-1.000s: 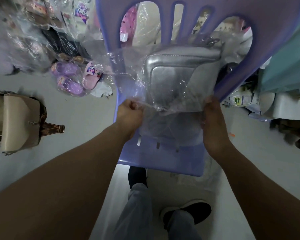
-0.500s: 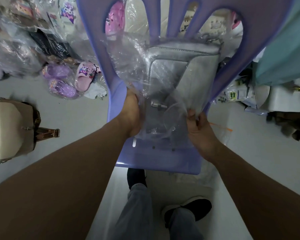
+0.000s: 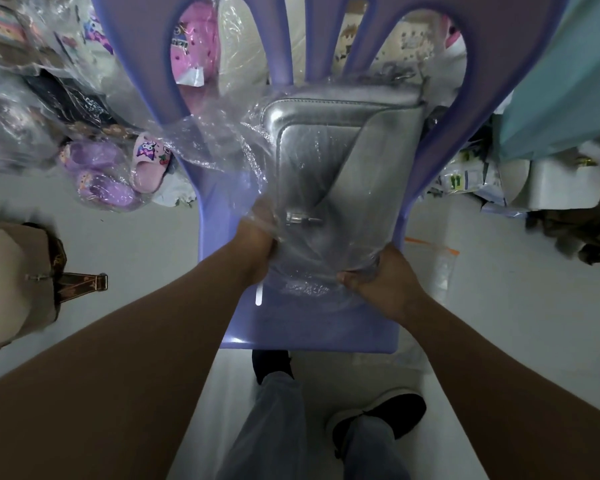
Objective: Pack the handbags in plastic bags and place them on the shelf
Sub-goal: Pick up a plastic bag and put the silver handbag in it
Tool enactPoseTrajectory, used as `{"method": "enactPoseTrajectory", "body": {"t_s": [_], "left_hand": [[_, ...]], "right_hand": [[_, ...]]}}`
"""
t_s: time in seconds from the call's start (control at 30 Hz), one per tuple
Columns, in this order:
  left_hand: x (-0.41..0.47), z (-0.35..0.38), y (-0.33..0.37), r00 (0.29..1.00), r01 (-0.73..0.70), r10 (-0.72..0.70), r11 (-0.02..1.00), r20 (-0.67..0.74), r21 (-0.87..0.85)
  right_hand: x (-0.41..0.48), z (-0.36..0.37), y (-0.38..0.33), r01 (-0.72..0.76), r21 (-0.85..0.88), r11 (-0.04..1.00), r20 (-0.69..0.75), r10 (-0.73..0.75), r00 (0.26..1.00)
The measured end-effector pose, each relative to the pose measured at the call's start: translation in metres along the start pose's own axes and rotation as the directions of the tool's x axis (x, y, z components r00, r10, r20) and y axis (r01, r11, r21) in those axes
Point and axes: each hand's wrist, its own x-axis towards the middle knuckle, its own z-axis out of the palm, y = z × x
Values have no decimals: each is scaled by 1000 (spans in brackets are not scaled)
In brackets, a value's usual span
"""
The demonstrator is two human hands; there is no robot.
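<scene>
the silver handbag (image 3: 343, 157) sits inside a clear plastic bag (image 3: 215, 147), dead centre in your view and leaning up toward 12 o'clock against the backrest of the purple chair (image 3: 312, 327). its flap faces you, and the metal clasp (image 3: 300, 218) sits at the near end, just beyond your hands.

your left hand (image 3: 257, 251) is at the bag's 7 o'clock corner, fingers curled round the crinkled plastic and the edge of the handbag under it. your right hand (image 3: 381, 282) is at the 5 o'clock corner, fingers wrapped over the gathered plastic, thumb tucked in at the bottom edge. both hands are gripping. the loose end of the plastic billows off toward 10 o'clock, over the chair's side rail.

the lower end of the bag rests on the chair seat, between your two hands.

on the floor (image 3: 153, 258) at 9 o'clock lies a beige backpack (image 3: 14, 282) with a brown patterned strap. at 10 o'clock there are purple slippers (image 3: 101, 181) in plastic wrap and a pink slipper (image 3: 149, 161) just beside them. a small zip pouch (image 3: 437, 258) with an orange strip lies at 3 o'clock, near the chair. a teal cloth (image 3: 561, 81) hangs at 2 o'clock. your dark shoes (image 3: 385, 417) show at 6 o'clock, under the seat's front edge.
</scene>
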Motion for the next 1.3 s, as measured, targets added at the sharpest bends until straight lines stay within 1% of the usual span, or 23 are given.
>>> {"method": "enactPoseTrajectory", "body": {"t_s": [0.1,0.17,0.2,0.23,0.27,0.3,0.33,0.4,0.5,0.53,0.6,0.67,0.73,0.8,0.83,0.9,0.97,1.07,1.13,1.17,1.2,1.23,1.3], "left_hand": [[-2,3,1,999,8,-4,998,-54,64],[-4,1,5,988,39,-23,993,-153,108],[-6,-1,7,981,71,-51,992,-186,106],[-10,-4,8,975,96,-80,993,-208,68],[-18,-5,9,976,70,-43,990,-212,121],[-26,-7,11,982,38,-8,987,-189,154],[-36,-10,15,987,24,-3,991,-158,135],[-53,-18,20,995,63,-61,998,-77,27],[-76,-38,25,992,120,-122,992,38,47],[-83,-42,28,988,134,-135,991,69,23],[-98,-48,32,987,149,-147,988,62,-30],[-111,-50,41,989,145,-144,988,34,-45],[-120,-52,50,993,115,-115,993,11,-21],[-128,-53,57,998,62,-62,998,7,-16],[-132,-51,61,999,33,-33,999,4,-14],[-136,-47,66,999,-23,23,1000,-22,-3],[-142,-41,69,998,-47,46,999,-41,-25],[-153,-28,73,998,-52,56,989,27,-135],[-157,-24,73,993,-75,86,988,83,-132],[-158,-23,74,990,-85,98,988,102,-132],[-160,-24,74,989,-93,107,987,102,-133],[-161,-26,75,990,-102,114,986,82,-129],[-159,-31,76,989,-139,144,986,47,-95]], "right_hand": [[-2,4,-1,-10,97,995,-13,11,1000],[-5,3,-2,7,163,987,4,-8,1000],[-9,2,-2,19,193,981,21,-23,999],[-15,2,-3,24,226,974,39,-34,999],[-23,1,-4,18,271,962,52,-33,998],[-32,1,-5,1,327,945,68,-24,997],[-42,1,-7,-19,372,928,92,-17,996],[-60,0,-14,-24,412,911,149,-41,988],[-80,-9,-29,-2,429,903,207,-96,974],[-83,-14,-36,7,432,902,221,-114,969],[-85,-23,-51,45,434,900,230,-160,960],[-85,-33,-66,87,449,889,206,-198,958],[-84,-39,-79,124,435,892,168,-216,962],[-83,-42,-89,130,512,849,133,-228,965],[-81,-44,-95,117,567,815,106,-213,971],[-77,-47,-109,40,655,754,69,-113,991],[-71,-52,-122,-87,688,721,111,14,994],[-67,-61,-142,-186,726,662,188,69,980],[-66,-68,-151,-165,738,654,120,114,986],[-67,-72,-156,-133,721,680,81,109,991],[-66,-77,-161,-106,713,693,77,73,994],[-66,-82,-165,-60,743,666,97,-18,995],[-70,-92,-173,-24,847,531,136,-174,975]]}}
